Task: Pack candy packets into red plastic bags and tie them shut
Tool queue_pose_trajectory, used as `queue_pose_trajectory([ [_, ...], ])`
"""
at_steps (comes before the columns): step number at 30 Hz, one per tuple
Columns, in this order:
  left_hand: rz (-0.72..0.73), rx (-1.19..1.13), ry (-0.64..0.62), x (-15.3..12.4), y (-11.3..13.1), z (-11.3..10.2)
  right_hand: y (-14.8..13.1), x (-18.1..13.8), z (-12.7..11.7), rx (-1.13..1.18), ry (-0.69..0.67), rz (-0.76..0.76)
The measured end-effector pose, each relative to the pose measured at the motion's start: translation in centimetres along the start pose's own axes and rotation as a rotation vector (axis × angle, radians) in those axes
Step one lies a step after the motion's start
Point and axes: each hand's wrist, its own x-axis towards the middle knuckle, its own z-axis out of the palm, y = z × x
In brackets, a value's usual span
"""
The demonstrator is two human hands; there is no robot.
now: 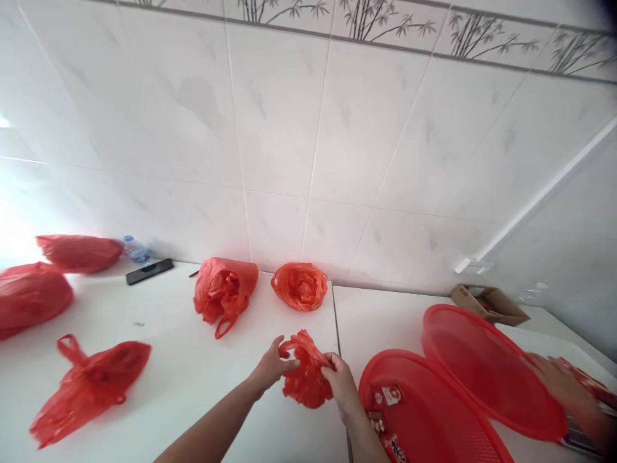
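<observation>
A crumpled red plastic bag (308, 379) is held between both hands above the white table. My left hand (271, 368) grips its handle loop at the left, with thumb and fingers curved around the edge. At the other side my right hand (339, 381) pinches the bag's rim. What lies inside this bag I cannot make out. Just beyond it rests another red bag (303, 287) with its mouth open, and left of that stands a fuller red bag (226, 289) with loose handles.
A tied red bag (96, 379) lies at left. Near the wall are a phone (150, 271) and a water bottle (137, 249). On the right are a red basket (434, 411) with small packets, a second red basket (486, 366), a cardboard box (496, 312) and another person's hand (554, 379).
</observation>
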Motion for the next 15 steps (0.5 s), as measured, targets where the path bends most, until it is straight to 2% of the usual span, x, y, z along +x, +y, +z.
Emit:
queue_pose_trajectory([
  [2,0.007,-0.067,0.044,0.2,-0.3,0.3,0.3,0.1,-0.3,0.027,-0.032,0.028],
  [4,0.017,-0.139,0.074,0.3,-0.1,-0.4,0.5,0.5,-1.2,0.043,-0.015,0.048],
  [7,0.034,-0.265,0.093,0.0,0.9,-2.0,0.0,1.4,-3.1,0.038,0.04,0.052],
  [10,0.054,-0.351,0.077,-0.9,2.2,-2.6,-2.0,1.4,-4.0,-0.015,0.159,0.026],
  [13,0.063,-0.384,0.03,-2.0,3.2,-1.6,-4.3,0.2,-2.4,-0.189,0.375,-0.17],
  [14,0.069,-0.389,0.008,-2.3,3.5,-1.1,-4.6,-0.3,-1.4,-0.262,0.368,-0.267],
  [15,0.079,-0.393,-0.015,-2.7,3.7,-0.7,-4.5,-0.7,-0.2,-0.345,0.305,-0.355],
])
